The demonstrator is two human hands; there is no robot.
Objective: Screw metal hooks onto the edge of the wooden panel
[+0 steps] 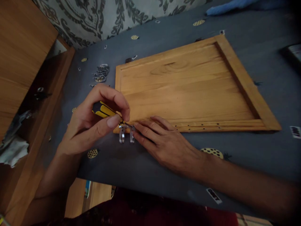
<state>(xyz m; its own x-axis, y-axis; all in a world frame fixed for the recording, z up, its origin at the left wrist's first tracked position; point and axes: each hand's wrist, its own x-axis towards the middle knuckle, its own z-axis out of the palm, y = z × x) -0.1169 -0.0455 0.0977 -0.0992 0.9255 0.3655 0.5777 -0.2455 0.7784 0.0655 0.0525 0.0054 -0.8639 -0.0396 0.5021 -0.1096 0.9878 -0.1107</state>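
My left hand (94, 122) is closed on the yellow and black handle of a screwdriver (105, 110). The thin metal shaft slants down to the right, its tip close to my right fingertips. Two curved metal hooks (121, 135) sit at the near left edge of a framed wooden panel (183, 84), their loops hanging past the edge. My right hand (162, 141) rests palm down on that edge, its front fingertips closed around the right-hand hook. Its other fingers lie on the frame. Any screw under the screwdriver tip is hidden.
More metal hooks (101, 73) lie in a group on the dark patterned tablecloth (155, 166), left of the panel. Several small dark holes (203, 125) run along the panel's near edge. A blue cloth (230, 7) lies far right; a wooden cabinet (23, 56) stands at left.
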